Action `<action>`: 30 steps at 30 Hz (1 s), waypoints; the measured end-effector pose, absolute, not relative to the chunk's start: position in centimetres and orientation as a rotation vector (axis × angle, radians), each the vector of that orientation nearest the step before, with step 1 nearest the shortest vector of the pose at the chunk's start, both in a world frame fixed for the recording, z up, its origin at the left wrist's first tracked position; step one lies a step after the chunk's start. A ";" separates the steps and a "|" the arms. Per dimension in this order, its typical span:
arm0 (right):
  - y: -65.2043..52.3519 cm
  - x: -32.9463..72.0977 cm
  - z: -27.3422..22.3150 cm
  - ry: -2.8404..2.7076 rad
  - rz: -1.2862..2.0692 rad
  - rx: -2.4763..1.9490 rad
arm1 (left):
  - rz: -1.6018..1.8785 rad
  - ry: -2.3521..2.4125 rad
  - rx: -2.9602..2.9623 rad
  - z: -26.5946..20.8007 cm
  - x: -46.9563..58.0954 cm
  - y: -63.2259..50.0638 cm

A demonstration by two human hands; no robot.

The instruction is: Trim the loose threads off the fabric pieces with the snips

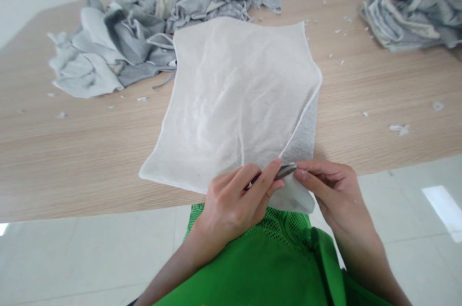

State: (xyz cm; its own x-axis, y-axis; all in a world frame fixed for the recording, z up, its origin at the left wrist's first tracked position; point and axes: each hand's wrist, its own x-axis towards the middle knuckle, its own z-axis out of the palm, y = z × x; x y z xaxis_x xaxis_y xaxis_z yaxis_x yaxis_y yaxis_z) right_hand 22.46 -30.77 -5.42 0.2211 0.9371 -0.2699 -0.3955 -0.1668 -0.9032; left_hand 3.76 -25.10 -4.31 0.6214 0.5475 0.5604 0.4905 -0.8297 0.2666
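Cloth of off-white fabric with a grey reverse [224, 94], roughly square, lies at the near edge of a pale wood-grain desk [90, 152], one corner overhanging. The left hand [234, 200] wraps firmly around slim, dark-metal snips [287, 170]; the right hand's [334, 188] thumb and forefinger nearly meet at the blade tips, what they pinch, if anything, too small to tell. The step appears to be edge trimming; the next move likely calls for taut fabric and fingertips clear of the blades.
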 end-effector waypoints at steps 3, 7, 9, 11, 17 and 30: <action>-30.7 22.4 -5.5 -0.620 1.307 -1.200 | 0.963 0.889 2.709 -4.2 3.8 -25.1; -30.7 22.5 -5.6 -0.640 1.298 -1.212 | 0.953 0.893 2.652 -4.0 3.9 -25.1; -30.7 22.5 -5.7 -0.649 1.291 -1.209 | 0.966 0.889 2.628 -3.9 4.0 -25.1; -30.7 22.5 -5.7 -0.652 1.286 -1.209 | 0.988 0.884 2.597 -3.8 4.1 -25.1; -30.6 22.5 -5.4 -0.642 1.290 -1.202 | 1.021 0.895 2.474 -3.8 4.2 -25.2; -30.6 22.3 -5.0 -0.633 1.312 -1.208 | 1.012 0.892 2.622 -3.6 3.8 -25.3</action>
State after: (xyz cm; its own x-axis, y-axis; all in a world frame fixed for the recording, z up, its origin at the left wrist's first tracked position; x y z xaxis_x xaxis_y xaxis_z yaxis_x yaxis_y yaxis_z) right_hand 22.30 -30.57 -4.97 0.2202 0.9388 -0.2649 -0.3769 -0.1686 -0.9108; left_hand 3.76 -25.32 -3.62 0.5852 0.5988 0.5467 0.4673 -0.8001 0.3761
